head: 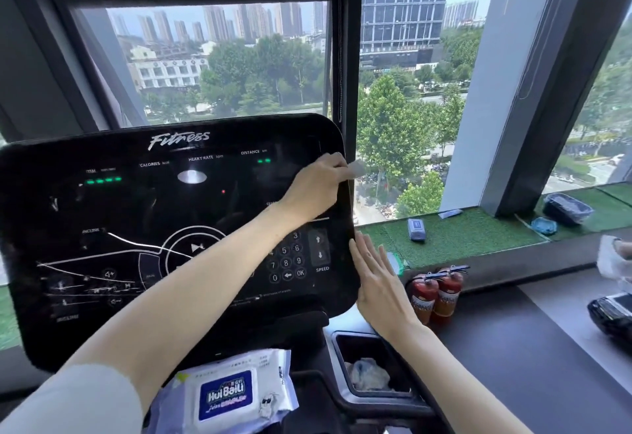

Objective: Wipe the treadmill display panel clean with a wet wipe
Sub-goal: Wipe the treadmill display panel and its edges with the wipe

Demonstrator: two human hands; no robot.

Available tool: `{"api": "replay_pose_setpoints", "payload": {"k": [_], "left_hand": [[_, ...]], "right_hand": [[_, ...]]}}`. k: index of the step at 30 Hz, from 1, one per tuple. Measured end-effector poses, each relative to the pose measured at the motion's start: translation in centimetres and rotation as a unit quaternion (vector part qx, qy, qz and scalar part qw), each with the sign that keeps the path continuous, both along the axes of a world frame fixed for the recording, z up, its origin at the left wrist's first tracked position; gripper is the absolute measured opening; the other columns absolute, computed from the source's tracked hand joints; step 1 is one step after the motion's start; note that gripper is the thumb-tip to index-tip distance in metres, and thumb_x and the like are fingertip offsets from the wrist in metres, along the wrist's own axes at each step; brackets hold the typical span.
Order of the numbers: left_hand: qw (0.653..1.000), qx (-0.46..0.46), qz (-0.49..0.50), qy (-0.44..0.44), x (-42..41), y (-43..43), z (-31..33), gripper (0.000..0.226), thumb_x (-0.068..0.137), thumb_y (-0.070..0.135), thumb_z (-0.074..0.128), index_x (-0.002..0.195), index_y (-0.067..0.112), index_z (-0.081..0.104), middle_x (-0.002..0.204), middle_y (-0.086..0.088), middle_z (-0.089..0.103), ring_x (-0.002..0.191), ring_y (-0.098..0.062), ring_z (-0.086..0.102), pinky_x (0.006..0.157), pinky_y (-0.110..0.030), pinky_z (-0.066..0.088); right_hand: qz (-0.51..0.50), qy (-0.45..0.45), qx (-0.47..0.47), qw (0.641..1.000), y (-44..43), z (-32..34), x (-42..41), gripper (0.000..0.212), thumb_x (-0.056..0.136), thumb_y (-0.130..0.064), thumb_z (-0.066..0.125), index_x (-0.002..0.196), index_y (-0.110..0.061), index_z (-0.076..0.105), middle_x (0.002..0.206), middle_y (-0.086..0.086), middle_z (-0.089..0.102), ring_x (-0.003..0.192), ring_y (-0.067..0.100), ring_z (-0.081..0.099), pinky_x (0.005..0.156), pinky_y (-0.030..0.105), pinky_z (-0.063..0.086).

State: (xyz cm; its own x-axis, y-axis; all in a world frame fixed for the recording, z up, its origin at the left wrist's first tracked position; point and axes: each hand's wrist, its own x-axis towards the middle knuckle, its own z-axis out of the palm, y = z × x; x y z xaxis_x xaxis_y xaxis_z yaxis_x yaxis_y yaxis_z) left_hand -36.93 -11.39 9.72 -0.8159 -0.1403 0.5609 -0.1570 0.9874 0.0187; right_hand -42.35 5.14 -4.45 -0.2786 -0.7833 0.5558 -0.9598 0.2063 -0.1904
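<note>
The black treadmill display panel (136,214) fills the left and middle of the view, with green lights lit and a white keypad at its right. My left hand (318,187) reaches across it to the upper right edge and pinches a small white wet wipe (357,168) against that edge. My right hand (379,279) is flat with fingers straight, its fingertips resting against the panel's right side below the left hand. A wet wipe pack (227,394) with a blue label lies on the console below the panel.
A cup holder (342,344) to the right of the pack holds a crumpled used wipe (369,373). Two red fire extinguishers (436,293) stand by the window. The green turf sill (461,238) carries a small wipe pack (416,230) and a dark container (566,209).
</note>
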Motion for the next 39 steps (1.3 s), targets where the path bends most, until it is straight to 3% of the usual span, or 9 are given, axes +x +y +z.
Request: {"api": "replay_pose_setpoints", "payload": {"k": [6, 8, 12, 17, 22, 26, 32, 36, 39], "left_hand": [[0.981, -0.069, -0.105, -0.147, 2.5, 2.0, -4.4, 0.046, 0.078, -0.013, 0.052, 0.115, 0.012, 0.064, 0.108, -0.004, 0.057, 0.098, -0.019, 0.052, 0.060, -0.037, 0.053], [0.989, -0.047, -0.073, -0.120, 1.9, 1.1, -3.2, 0.049, 0.079, -0.015, 0.050, 0.116, 0.013, 0.064, 0.107, -0.004, 0.057, 0.096, -0.019, 0.053, 0.062, -0.035, 0.052], [1.000, 0.003, -0.002, -0.009, 1.4, 0.8, -2.7, 0.049, 0.077, -0.017, 0.054, 0.115, 0.012, 0.065, 0.102, -0.004, 0.057, 0.091, -0.022, 0.053, 0.063, -0.036, 0.052], [0.977, -0.077, -0.106, -0.166, 3.2, 2.1, -5.1, 0.044, 0.073, -0.016, 0.054, 0.108, 0.009, 0.064, 0.104, -0.006, 0.057, 0.096, -0.022, 0.053, 0.056, -0.038, 0.053], [1.000, 0.012, 0.006, 0.005, 2.2, 1.8, -4.7, 0.045, 0.073, -0.018, 0.057, 0.107, 0.010, 0.067, 0.098, -0.005, 0.058, 0.088, -0.022, 0.053, 0.055, -0.027, 0.048], [0.984, -0.058, -0.103, -0.133, 3.7, 3.4, -7.1, 0.043, 0.069, -0.017, 0.055, 0.103, 0.008, 0.064, 0.101, -0.006, 0.056, 0.092, -0.022, 0.053, 0.055, -0.035, 0.053], [0.999, 0.034, 0.023, 0.002, 2.2, 2.4, -4.6, 0.048, 0.077, -0.018, 0.055, 0.113, 0.011, 0.065, 0.099, -0.004, 0.057, 0.089, -0.019, 0.052, 0.059, -0.024, 0.046], [0.983, -0.045, -0.090, -0.156, 4.1, 3.7, -6.9, 0.043, 0.078, -0.014, 0.050, 0.112, 0.009, 0.062, 0.107, -0.006, 0.054, 0.096, -0.021, 0.051, 0.061, -0.032, 0.050], [0.994, 0.010, -0.027, -0.101, 2.7, 3.1, -5.2, 0.051, 0.079, -0.017, 0.046, 0.117, 0.013, 0.061, 0.101, -0.005, 0.052, 0.089, -0.019, 0.049, 0.061, -0.031, 0.046]], "right_hand": [[-0.006, 0.021, 0.063, 0.998, 1.5, -1.7, 0.6, 0.082, 0.064, 0.004, 0.069, 0.139, 0.000, 0.038, 0.149, 0.016, 0.033, 0.141, 0.023, 0.021, 0.113, 0.036, 0.013], [-0.012, 0.011, 0.061, 0.998, 1.7, -2.0, 0.8, 0.079, 0.065, 0.005, 0.068, 0.139, -0.001, 0.039, 0.148, 0.015, 0.034, 0.140, 0.024, 0.022, 0.114, 0.035, 0.012], [-0.004, 0.006, 0.057, 0.998, 1.7, -2.6, 1.2, 0.073, 0.066, 0.008, 0.057, 0.137, -0.001, 0.043, 0.148, 0.015, 0.033, 0.140, 0.025, 0.022, 0.115, 0.033, 0.008], [-0.023, 0.009, 0.065, 0.998, 1.4, -3.1, 1.1, 0.076, 0.060, 0.004, 0.039, 0.135, 0.001, 0.045, 0.147, 0.017, 0.035, 0.139, 0.028, 0.025, 0.113, 0.036, 0.011], [-0.034, 0.033, 0.083, 0.995, 1.3, -3.5, 1.2, 0.076, 0.060, 0.003, 0.033, 0.136, 0.003, 0.042, 0.146, 0.021, 0.034, 0.138, 0.031, 0.027, 0.111, 0.039, 0.015], [-0.037, 0.053, 0.081, 0.995, 1.3, -3.4, 1.1, 0.075, 0.065, -0.002, 0.017, 0.136, 0.004, 0.042, 0.147, 0.021, 0.034, 0.138, 0.031, 0.026, 0.110, 0.039, 0.017], [-0.033, 0.038, 0.084, 0.995, 1.3, -3.5, 1.3, 0.077, 0.062, 0.007, 0.042, 0.139, 0.004, 0.036, 0.149, 0.021, 0.027, 0.140, 0.032, 0.020, 0.113, 0.038, 0.011], [-0.035, 0.045, 0.080, 0.995, 1.5, -3.2, 1.3, 0.072, 0.067, -0.001, 0.023, 0.137, 0.004, 0.041, 0.147, 0.022, 0.032, 0.139, 0.031, 0.023, 0.112, 0.038, 0.012], [-0.027, 0.042, 0.082, 0.995, 1.4, -3.4, 1.4, 0.077, 0.062, 0.006, 0.046, 0.139, 0.005, 0.036, 0.148, 0.023, 0.028, 0.139, 0.033, 0.022, 0.113, 0.037, 0.009]]}}
